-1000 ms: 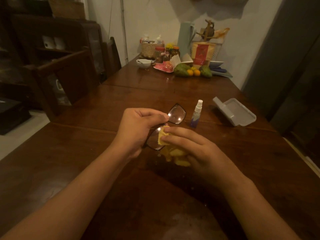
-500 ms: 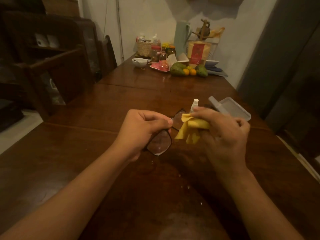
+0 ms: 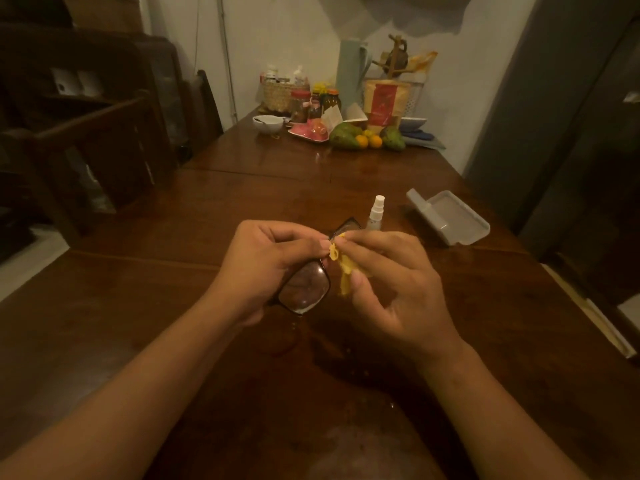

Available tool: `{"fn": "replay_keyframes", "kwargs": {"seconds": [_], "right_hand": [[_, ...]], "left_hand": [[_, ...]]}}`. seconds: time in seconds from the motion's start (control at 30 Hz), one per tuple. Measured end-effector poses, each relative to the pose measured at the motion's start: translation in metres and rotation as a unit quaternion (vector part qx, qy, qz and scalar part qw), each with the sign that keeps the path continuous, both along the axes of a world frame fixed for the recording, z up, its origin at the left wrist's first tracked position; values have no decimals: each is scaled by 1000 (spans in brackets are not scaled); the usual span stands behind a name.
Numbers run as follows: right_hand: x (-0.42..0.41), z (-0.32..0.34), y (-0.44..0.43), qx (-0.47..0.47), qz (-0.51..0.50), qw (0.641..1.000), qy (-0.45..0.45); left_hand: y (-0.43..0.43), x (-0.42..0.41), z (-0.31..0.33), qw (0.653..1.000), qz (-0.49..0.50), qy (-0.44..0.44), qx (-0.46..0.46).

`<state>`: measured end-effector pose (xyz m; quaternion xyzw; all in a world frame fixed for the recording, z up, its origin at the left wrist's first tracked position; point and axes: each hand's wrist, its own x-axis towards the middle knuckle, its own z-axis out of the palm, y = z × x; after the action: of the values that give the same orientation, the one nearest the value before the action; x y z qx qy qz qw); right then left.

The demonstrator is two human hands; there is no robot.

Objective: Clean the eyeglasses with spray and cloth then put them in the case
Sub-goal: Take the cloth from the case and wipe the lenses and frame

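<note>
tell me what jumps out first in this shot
The two hands at the centre: the left hand holds black-framed eyeglasses, and the right hand pinches a yellow cloth at their frame. Just behind stands a small spray bottle, with an open grey glasses case lying to its right on the dark wooden table.

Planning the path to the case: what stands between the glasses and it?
The spray bottle, upright; otherwise bare table, per the head view.

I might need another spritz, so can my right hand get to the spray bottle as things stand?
Probably yes: the spray bottle stands upright just beyond the right hand, nothing standing between them. But that hand pinches the yellow cloth, so it would need freeing first.
</note>
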<state>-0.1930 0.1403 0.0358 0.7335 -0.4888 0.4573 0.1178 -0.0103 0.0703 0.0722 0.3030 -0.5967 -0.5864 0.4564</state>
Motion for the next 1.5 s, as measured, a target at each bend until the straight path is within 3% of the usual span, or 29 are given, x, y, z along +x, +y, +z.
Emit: {"fn": "replay_keyframes", "kwargs": {"seconds": [0.17, 0.33, 0.63, 0.8, 1.0, 1.27, 1.5], "right_hand": [[-3, -1, -3, -21, -18, 1000, 11], [-3, 1, -4, -15, -41, 996, -73], [-12, 3, 1, -19, 25, 998, 52], [-11, 0, -2, -36, -13, 999, 17], [-11, 0, 2, -25, 56, 997, 47], [-10, -1, 1, 10, -74, 997, 5], [-10, 1, 1, -20, -17, 999, 19]], "left_hand": [[-1, -1, -2, 1000, -2, -2, -8], [0, -1, -3, 999, -19, -26, -24], [-3, 3, 0, 1000, -12, 0, -23], [-2, 2, 0, 999, -20, -3, -31], [-2, 2, 0, 999, -16, 8, -35], [-2, 1, -4, 997, -40, -16, -57], [-3, 2, -4, 998, -42, 5, -54]]}}
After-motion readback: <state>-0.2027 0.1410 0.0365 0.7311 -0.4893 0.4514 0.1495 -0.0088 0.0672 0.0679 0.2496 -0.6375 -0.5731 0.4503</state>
